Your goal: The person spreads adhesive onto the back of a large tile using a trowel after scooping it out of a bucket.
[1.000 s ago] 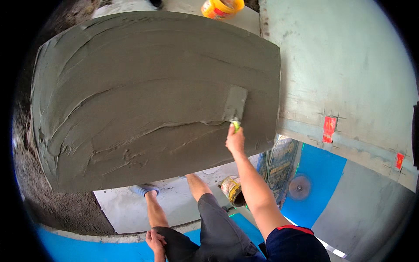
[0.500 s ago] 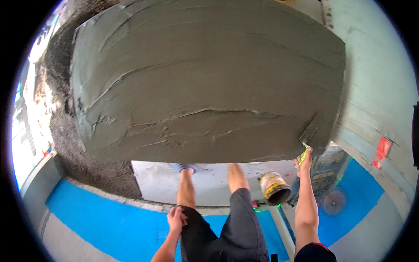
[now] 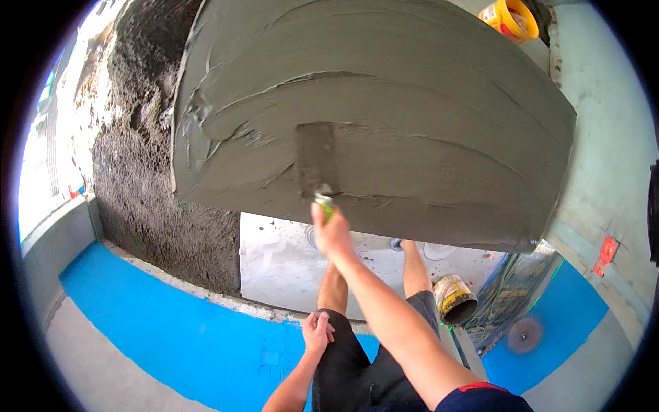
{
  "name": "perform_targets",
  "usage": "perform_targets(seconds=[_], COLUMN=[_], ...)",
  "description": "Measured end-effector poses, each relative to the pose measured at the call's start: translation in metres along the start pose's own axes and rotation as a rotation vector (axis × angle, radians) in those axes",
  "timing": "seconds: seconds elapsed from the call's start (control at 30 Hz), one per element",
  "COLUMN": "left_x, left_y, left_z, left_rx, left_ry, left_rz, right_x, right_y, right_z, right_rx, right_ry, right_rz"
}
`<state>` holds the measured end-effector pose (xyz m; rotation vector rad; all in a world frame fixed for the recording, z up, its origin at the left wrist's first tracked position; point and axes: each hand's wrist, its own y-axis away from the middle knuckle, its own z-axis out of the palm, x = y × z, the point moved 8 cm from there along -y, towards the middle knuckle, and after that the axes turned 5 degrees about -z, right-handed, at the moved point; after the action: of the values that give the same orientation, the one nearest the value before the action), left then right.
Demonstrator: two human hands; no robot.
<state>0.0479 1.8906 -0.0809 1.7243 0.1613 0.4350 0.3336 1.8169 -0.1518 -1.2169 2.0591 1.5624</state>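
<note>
My right hand (image 3: 332,233) grips a trowel (image 3: 317,161) by its yellow-green handle. The trowel's flat, wide blade lies against the wet grey mortar (image 3: 425,96) that coats a large slab, near the middle of its near side. Ridges and curved streaks run across the mortar, rougher toward the left. By my left thigh, my left hand (image 3: 318,333) is loosely closed, its fingers curled, and nothing shows in it.
A mortar-stained bucket (image 3: 455,299) lies tipped near my right leg. A yellow bucket (image 3: 513,19) stands beyond the slab's far right. Dark rough mortar (image 3: 158,233) borders the left side, with blue-coated floor (image 3: 185,323) nearer. A pale wall (image 3: 604,117) rises on the right.
My right hand has swept the trowel leftward from the slab's near right corner to the middle of its near side. The view has shifted, bringing in the yellow bucket. My left hand stays by my thigh.
</note>
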Motion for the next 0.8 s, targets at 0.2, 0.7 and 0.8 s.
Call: perform_targets(seconds=[0.2, 0.7, 0.8], left_x=[0.008, -0.032, -0.037], left_y=[-0.004, -0.002, -0.001], left_z=[-0.021, -0.022, -0.002], left_rx=[-0.01, 0.001, -0.017], left_ry=[-0.116, 0.088, 0.042], left_rz=[0.249, 0.026, 0.048], right_x=[-0.107, 0.047, 0.105], right_y=[-0.006, 0.069, 0.073], right_z=[0.153, -0.002, -0.101], right_rx=[-0.225, 0.075, 0.244], right_ry=[0.045, 0.406, 0.354], right_rz=[-0.036, -0.037, 0.04])
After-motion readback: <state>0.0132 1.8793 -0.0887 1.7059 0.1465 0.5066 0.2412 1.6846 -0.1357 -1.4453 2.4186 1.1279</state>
